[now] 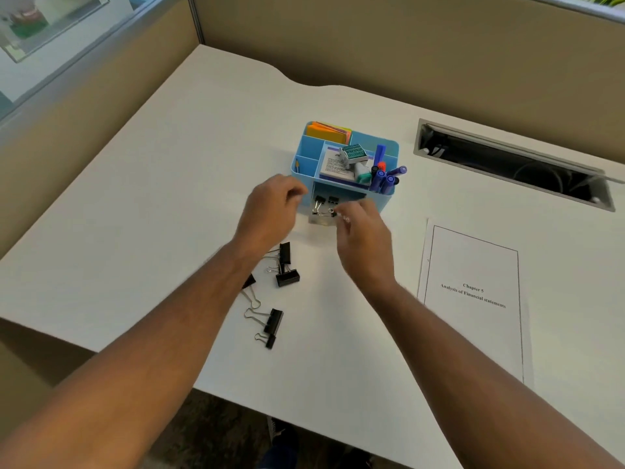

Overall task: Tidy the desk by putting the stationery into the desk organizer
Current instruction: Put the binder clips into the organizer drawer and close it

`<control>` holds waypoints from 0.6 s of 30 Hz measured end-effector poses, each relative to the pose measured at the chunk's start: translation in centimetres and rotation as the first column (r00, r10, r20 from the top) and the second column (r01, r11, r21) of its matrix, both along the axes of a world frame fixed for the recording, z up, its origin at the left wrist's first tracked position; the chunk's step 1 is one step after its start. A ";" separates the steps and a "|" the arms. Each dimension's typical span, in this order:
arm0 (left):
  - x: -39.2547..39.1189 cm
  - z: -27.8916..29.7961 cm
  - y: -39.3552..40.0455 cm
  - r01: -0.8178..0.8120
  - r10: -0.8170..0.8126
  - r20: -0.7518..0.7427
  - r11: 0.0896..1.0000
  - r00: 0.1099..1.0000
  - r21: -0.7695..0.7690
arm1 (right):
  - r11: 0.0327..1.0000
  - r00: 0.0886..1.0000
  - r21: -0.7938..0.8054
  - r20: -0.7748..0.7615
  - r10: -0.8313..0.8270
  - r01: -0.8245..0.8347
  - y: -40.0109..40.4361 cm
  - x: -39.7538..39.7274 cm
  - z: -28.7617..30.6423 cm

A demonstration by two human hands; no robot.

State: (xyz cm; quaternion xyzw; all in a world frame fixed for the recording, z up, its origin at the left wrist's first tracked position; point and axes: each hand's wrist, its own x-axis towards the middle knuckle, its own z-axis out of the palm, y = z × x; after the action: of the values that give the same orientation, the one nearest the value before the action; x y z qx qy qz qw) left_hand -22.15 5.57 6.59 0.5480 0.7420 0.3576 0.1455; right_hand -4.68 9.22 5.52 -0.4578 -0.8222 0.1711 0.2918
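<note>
white table (169, 204) is seen from above, bounded by tan partition walls (372, 45). a cable tray slot (510, 164) is recessed in the table at the far right. a printed sheet (473, 299) titled "chapter 5 analysis of financial statements" is laid flat on the right, well apart from the hands.

blue desk organizer (304, 154) is placed near table centre, just beyond both hands. its compartments are filled: orange and yellow sticky notes (331, 132) at the back, a small booklet (334, 167) and a green stamp (353, 153) in the middle, blue markers (385, 177) at the right. a clear drawer (319, 220) is pulled out at the organizer's front, and small binder clips (318, 203) are held inside it.

left hand (270, 211) is kept just left of the drawer, fingers loosely curled, nothing gripped as far as can be seen; contact with the organizer cannot be told. right hand (365, 238) is positioned over the drawer's right side, fingertips drawn together at the drawer; motion blur is present, so whether a clip is pinched cannot be told.

loose black binder clips are left on the table nearer than the hands: two (285, 265) just beneath the left wrist, one (249, 282) partly hidden by the left forearm, two more (272, 324) nearer the table's edge.
</note>
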 end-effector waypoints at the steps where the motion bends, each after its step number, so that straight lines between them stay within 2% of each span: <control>1: -0.8 -0.5 -1.1 -0.028 0.028 -0.001 0.999 1.000 -0.034 | 0.996 0.995 -0.010 0.045 0.086 -0.086 -0.7 0.0 -0.5; 4: -1.9 -2.5 -4.5 -0.050 0.053 0.010 0.985 0.999 -0.167 | 0.922 0.896 -0.101 0.215 0.388 -0.375 -3.0 -0.2 -2.3; 6: -1.8 -3.7 -6.3 -0.032 0.033 -0.002 0.968 0.999 -0.250 | 0.868 0.810 -0.169 0.312 0.496 -0.466 -4.3 -0.2 -3.7; 9: -1.3 -5.1 -7.9 -0.039 0.029 -0.037 0.953 0.999 -0.300 | 0.849 0.770 -0.217 0.358 0.529 -0.482 -5.4 0.2 -5.2; 14: -0.3 -6.1 -8.9 -0.023 -0.030 -0.150 0.940 0.988 -0.340 | 0.873 0.816 -0.163 0.310 0.488 -0.460 -6.2 1.9 -5.9; 18: 0.2 -5.9 -8.8 -0.011 -0.057 -0.208 0.950 0.977 -0.313 | 0.887 0.842 -0.163 0.277 0.462 -0.433 -6.4 3.1 -6.2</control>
State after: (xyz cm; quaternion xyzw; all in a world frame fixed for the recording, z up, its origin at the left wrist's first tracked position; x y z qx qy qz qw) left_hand -21.95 -3.24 0.65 0.5620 0.7941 0.1730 0.1536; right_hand -1.57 2.81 -0.64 -0.2873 -0.9325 0.1995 0.0899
